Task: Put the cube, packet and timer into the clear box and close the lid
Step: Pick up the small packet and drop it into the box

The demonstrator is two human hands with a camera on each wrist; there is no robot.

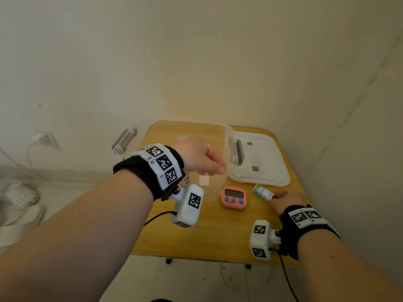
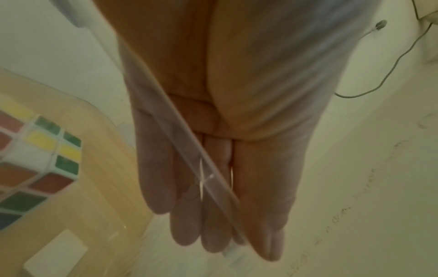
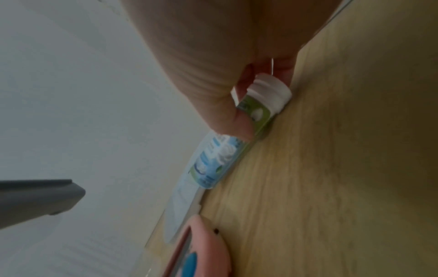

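Head view: left hand (image 1: 201, 156) pinches the rim of the clear box (image 1: 229, 149), tilted up near the table's (image 1: 196, 236) middle. Lid (image 1: 259, 158) lies flat at the far right corner. Timer (image 1: 233, 197) sits face-up, just beside the packet (image 1: 262, 192). Right hand (image 1: 285, 200) grips the packet's near end; long axis runs toward the far left.

Left wrist view: cube (image 2: 35, 159) already inside the box.

Right wrist view: thumb (image 3: 227, 112) pins the packet against the tabletop. Advice: lift clear of the timer before swinging over the rim.

The timer (image 1: 233, 197) and lid (image 1: 259, 159) crowd the table (image 1: 196, 236) between both hands.
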